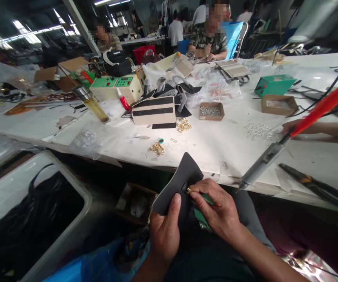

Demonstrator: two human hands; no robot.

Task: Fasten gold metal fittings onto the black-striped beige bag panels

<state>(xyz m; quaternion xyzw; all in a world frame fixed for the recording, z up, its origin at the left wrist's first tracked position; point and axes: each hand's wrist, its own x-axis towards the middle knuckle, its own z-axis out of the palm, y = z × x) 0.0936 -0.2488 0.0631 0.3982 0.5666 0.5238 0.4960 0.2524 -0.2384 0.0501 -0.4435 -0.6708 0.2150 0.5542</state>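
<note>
My left hand (166,231) grips a dark grey leather panel (186,168) by its lower left side, thumb pressed on the face and fingers behind. The panel is tilted just off the table's front edge. With thumb and forefinger, my right hand (217,205) pinches a small gold metal fitting (189,190) against the panel, beside a dark slot-like mark. Its exact shape is too small to tell. On the table beyond lie two piles of gold fittings (156,148), a small blue-rimmed round container (161,140) and a thin pointed tool (142,136).
A beige bag piece with black strips (154,111) lies behind the fittings, near a cardboard box of small metal parts (211,111). An electric screwdriver (261,164) hangs at right, near pliers (313,182) and a co-worker's hand (292,127). A white bin (88,196) stands at left.
</note>
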